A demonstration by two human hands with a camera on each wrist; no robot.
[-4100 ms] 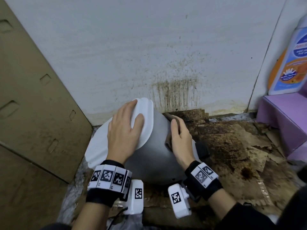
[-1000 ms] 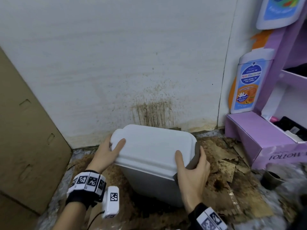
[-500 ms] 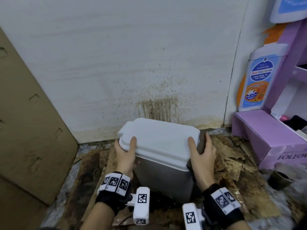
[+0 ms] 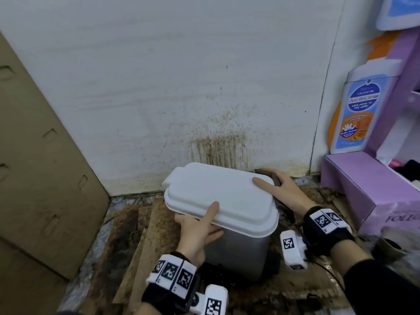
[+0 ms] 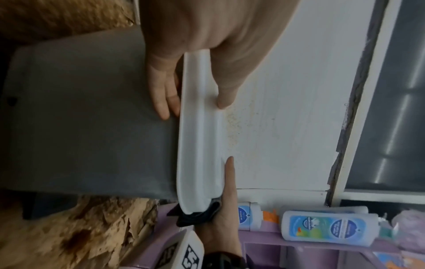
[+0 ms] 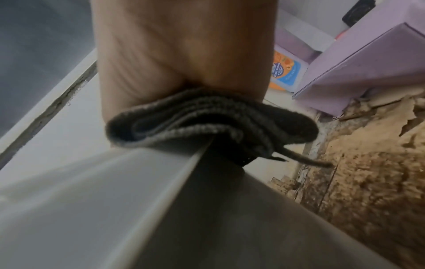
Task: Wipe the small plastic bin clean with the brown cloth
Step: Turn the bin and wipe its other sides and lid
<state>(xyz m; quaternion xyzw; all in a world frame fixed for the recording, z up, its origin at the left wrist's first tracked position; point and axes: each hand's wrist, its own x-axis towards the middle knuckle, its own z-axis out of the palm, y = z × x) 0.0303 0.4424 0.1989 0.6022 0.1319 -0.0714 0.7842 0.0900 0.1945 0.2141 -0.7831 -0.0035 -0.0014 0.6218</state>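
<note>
The small bin stands upright on the floor, white lid (image 4: 218,196) closed over its grey body (image 4: 238,253). My left hand (image 4: 200,228) pinches the lid's near rim: thumb on top, fingers flat on the grey wall (image 5: 92,118) below the rim (image 5: 197,145). My right hand (image 4: 286,192) is at the far right corner, thumb lying on the lid. It holds the folded brown cloth (image 4: 275,178) against that corner. In the right wrist view the cloth (image 6: 207,123) is bunched between my palm and the lid's edge (image 6: 92,182).
A brown cardboard panel (image 4: 41,167) leans at the left. The white wall (image 4: 218,146) behind the bin is stained. A purple display box (image 4: 375,189) with a bottle-shaped card (image 4: 359,110) stands at the right. Torn, dirty cardboard (image 4: 141,235) covers the floor. A small dark cup (image 4: 388,246) sits near right.
The bin, tipped with its lid open four seconds ago, now stands upright and closed. My left hand moved to the near rim. My right hand slid the cloth to the far right corner.
</note>
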